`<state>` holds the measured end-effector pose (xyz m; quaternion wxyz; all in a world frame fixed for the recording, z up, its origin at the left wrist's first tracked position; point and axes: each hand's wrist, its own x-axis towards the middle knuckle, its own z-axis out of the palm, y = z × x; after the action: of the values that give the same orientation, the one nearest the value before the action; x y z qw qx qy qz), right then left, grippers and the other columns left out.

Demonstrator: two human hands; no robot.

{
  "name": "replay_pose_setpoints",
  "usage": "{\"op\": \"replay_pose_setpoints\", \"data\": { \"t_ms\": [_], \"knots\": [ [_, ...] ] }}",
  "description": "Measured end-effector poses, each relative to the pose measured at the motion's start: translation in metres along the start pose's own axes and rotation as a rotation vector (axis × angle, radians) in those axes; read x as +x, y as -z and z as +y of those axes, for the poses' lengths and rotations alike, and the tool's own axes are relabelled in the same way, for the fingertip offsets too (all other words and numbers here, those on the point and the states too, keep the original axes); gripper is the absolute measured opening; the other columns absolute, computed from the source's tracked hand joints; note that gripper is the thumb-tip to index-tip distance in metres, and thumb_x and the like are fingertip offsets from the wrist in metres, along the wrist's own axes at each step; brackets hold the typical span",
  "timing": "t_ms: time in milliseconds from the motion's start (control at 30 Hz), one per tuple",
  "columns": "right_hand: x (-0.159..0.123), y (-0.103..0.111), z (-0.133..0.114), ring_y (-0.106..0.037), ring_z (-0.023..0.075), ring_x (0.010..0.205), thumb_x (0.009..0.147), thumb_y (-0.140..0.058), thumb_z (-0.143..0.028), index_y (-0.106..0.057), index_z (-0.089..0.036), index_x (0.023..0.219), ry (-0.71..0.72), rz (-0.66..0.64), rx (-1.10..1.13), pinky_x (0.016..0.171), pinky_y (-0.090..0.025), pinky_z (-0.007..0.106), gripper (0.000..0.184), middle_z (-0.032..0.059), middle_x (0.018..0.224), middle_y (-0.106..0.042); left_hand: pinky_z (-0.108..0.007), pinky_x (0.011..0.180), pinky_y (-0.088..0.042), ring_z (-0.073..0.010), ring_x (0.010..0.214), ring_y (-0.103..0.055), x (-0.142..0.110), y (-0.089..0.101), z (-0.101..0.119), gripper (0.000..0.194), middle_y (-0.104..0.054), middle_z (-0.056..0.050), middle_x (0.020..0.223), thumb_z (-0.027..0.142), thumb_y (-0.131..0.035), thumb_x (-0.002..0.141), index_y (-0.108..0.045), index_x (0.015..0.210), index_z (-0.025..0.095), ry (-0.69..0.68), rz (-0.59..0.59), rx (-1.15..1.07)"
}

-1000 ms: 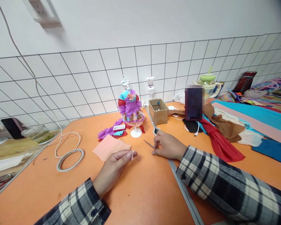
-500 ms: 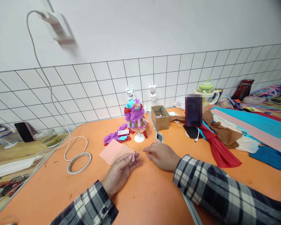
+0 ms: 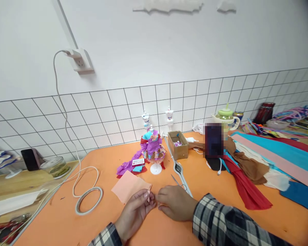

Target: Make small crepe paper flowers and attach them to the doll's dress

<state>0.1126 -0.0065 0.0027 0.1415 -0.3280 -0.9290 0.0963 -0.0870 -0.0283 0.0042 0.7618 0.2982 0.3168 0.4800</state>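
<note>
My left hand (image 3: 137,210) pinches a small gathered bunch of peach crepe paper (image 3: 148,196) between thumb and fingers. Right beside it, my right hand (image 3: 176,203) has its fingers curled together close to the left fingertips; whatever they hold is too small to make out. A flat peach paper sheet (image 3: 129,187) lies just behind the left hand. Scissors (image 3: 179,181) lie behind the right hand, partly hidden by it. Farther back stands a small dress form in a purple, red and blue paper dress (image 3: 153,147) on a white base.
A cardboard box (image 3: 181,151) with small bits inside stands right of the dress. A roll of tape (image 3: 89,201) and a white cable (image 3: 66,119) lie left. Coloured crepe strips (image 3: 246,184), a phone (image 3: 214,140) and a lidded jug (image 3: 225,119) are at the right.
My right hand has come in to the left fingertips, and its fingers have curled together. The left hand keeps its pinch on the peach bunch. The view has tilted up, and the scissors now show.
</note>
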Motion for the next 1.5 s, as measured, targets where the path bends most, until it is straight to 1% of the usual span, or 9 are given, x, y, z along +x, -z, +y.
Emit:
{"op": "replay_pose_setpoints", "data": {
  "t_ms": [200, 400, 600, 800, 967, 1067, 1167, 1300, 1500],
  "knots": [
    [0.003, -0.011, 0.011, -0.061, 0.0165, 0.087, 0.092, -0.051, -0.032, -0.069, -0.025, 0.091, -0.015, 0.064, 0.034, 0.073, -0.041, 0.026, 0.019, 0.0003, 0.09, -0.069, -0.026, 0.075, -0.048, -0.0133, 0.076, -0.06, 0.005, 0.004, 0.006, 0.013, -0.066, -0.004, 0.079, 0.025, -0.078, 0.073, -0.069, 0.077, 0.015, -0.059, 0.103, 0.089],
    [0.016, 0.055, 0.08, -0.063, 0.0174, 0.082, 0.095, -0.043, -0.031, -0.065, -0.021, 0.103, -0.521, 0.558, 0.076, 0.073, -0.044, 0.027, 0.026, 0.0048, 0.093, -0.07, -0.026, 0.069, -0.045, -0.0152, 0.073, -0.06, 0.009, -0.004, 0.004, 0.031, -0.067, -0.004, 0.076, 0.029, -0.081, 0.068, -0.068, 0.094, 0.018, -0.076, 0.104, 0.264],
    [0.031, 0.095, 0.133, -0.056, 0.0234, 0.098, 0.087, -0.047, -0.014, -0.072, -0.019, 0.103, -0.631, 0.541, -0.167, 0.082, -0.039, 0.031, 0.03, 0.011, 0.094, -0.068, -0.023, 0.062, -0.039, -0.0114, 0.062, -0.051, 0.012, -0.002, -0.001, 0.03, -0.06, 0.001, 0.068, 0.032, -0.082, 0.065, -0.061, 0.08, 0.018, -0.176, 0.073, 0.42],
    [0.024, 0.096, 0.128, -0.055, 0.025, 0.093, 0.089, -0.049, -0.023, -0.07, -0.021, 0.107, -0.624, 0.562, -0.211, 0.084, -0.038, 0.035, 0.027, 0.0101, 0.09, -0.066, -0.025, 0.067, -0.04, -0.0149, 0.071, -0.053, 0.012, -0.002, -0.001, 0.032, -0.061, -0.001, 0.073, 0.035, -0.081, 0.066, -0.055, 0.073, 0.018, -0.258, 0.066, 0.617],
    [0.006, 0.066, 0.079, -0.054, 0.0227, 0.094, 0.089, -0.047, -0.021, -0.067, -0.017, 0.098, -0.377, 0.77, -0.008, 0.087, -0.041, 0.034, 0.023, 0.0099, 0.096, -0.066, -0.026, 0.066, -0.042, -0.0159, 0.068, -0.052, 0.008, -0.005, -0.001, 0.026, -0.058, -0.001, 0.073, 0.033, -0.077, 0.07, -0.057, 0.079, 0.02, -0.368, 0.165, 0.785],
    [-0.007, 0.032, 0.036, -0.056, 0.0196, 0.079, 0.087, -0.051, -0.026, -0.067, -0.017, 0.09, -0.326, 0.653, 0.298, 0.076, -0.045, 0.033, 0.019, 0.0074, 0.081, -0.065, -0.028, 0.068, -0.042, -0.0176, 0.069, -0.053, 0.001, -0.004, -0.003, 0.018, -0.058, -0.002, 0.073, 0.029, -0.074, 0.074, -0.059, 0.08, 0.021, -0.521, 0.204, 0.929],
    [-0.013, 0.005, 0.002, -0.055, 0.0147, 0.067, 0.084, -0.056, -0.041, -0.069, -0.017, 0.092, -0.31, 0.33, 0.729, 0.062, -0.047, 0.027, 0.028, 0.006, 0.082, -0.066, -0.03, 0.069, -0.043, -0.0193, 0.072, -0.055, -0.007, -0.003, -0.005, 0.013, -0.061, -0.004, 0.077, 0.021, -0.073, 0.075, -0.061, 0.08, 0.023, -0.721, 0.161, 1.098],
    [-0.011, -0.008, -0.014, -0.041, 0.0073, 0.045, 0.081, -0.052, -0.062, -0.067, -0.012, 0.085, -0.476, 0.012, 1.326, 0.032, -0.032, 0.018, 0.052, 0.0041, 0.074, -0.063, -0.031, 0.072, -0.045, -0.0188, 0.078, -0.059, -0.014, -0.007, -0.002, 0.027, -0.065, -0.002, 0.084, 0.01, -0.069, 0.076, -0.06, 0.096, 0.025, -1.118, 0.012, 1.304],
    [-0.012, -0.003, -0.013, -0.04, 0.0044, 0.043, 0.064, -0.078, -0.045, -0.067, -0.012, 0.08, -0.543, -0.028, 1.532, 0.028, -0.03, 0.013, 0.038, -0.0014, 0.065, -0.058, -0.035, 0.077, -0.044, -0.0181, 0.08, -0.056, -0.017, -0.012, 0.004, 0.033, -0.065, -0.004, 0.089, 0.014, -0.07, 0.078, -0.054, 0.107, 0.02, -1.314, -0.114, 1.614]
  ]
}}
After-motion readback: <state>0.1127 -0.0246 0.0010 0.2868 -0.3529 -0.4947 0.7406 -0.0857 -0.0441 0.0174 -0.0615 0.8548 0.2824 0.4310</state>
